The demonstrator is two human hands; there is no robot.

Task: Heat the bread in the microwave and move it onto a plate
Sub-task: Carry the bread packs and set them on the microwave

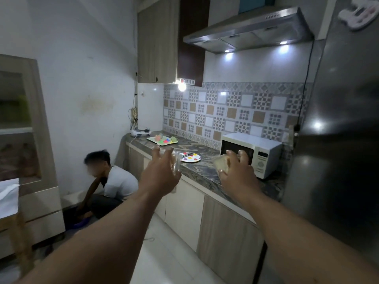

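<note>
Two bare forearms are stretching forward from the near edge toward the counter (196, 171). The left hand (162, 171) is curling its fingers around a clear lid or container piece (176, 165), though blur makes it hard to say exactly which. The right hand (235, 171) is gripping a clear container (220, 163) with pale bread (224, 161) showing inside, just left of its fingers. The white microwave (252, 154) is sitting farther off at the right end of the counter, its door looking closed, and the bread is hanging in front of it, not inside. The spotted plate (190, 157) is lying on the counter between the two hands and beyond them, with a dark utensil across it. Judging by this, heating is not yet begun: opening the door, loading, warming and plating all appear to be remaining. A crouching person (108, 181) is busying themselves on the floor at left.
</note>
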